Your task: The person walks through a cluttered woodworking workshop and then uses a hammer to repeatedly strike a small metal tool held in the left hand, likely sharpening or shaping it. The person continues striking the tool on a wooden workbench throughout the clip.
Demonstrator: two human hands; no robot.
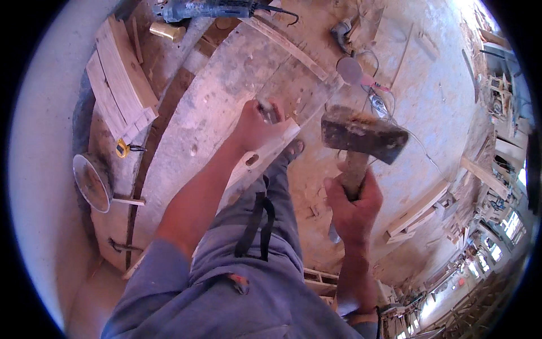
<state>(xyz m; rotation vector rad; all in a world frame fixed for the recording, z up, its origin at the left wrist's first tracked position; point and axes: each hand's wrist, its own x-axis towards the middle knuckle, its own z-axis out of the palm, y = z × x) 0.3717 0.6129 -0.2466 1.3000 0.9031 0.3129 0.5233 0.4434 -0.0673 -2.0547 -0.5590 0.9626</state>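
Observation:
My left hand [261,124] is closed in a fist around what looks like a chisel [265,105]; only its pale, blurred upper end shows, and its blade is hidden. Under that hand and forearm lies a pale wooden piece [271,152] with an oval slot cut in it. My right hand [357,203] grips the short handle of a hammer [364,134] with a dark, worn, blocky head. The hammer is raised to the right of the wooden piece, apart from the chisel.
On the worn bench top [197,113], left, are stacked boards [121,73], a yellow tape measure [122,148] and a round dish [92,183]. A blue power tool [206,8] lies at the far edge beside a gold can [167,31]. Cords and timber [418,212] lie on the right.

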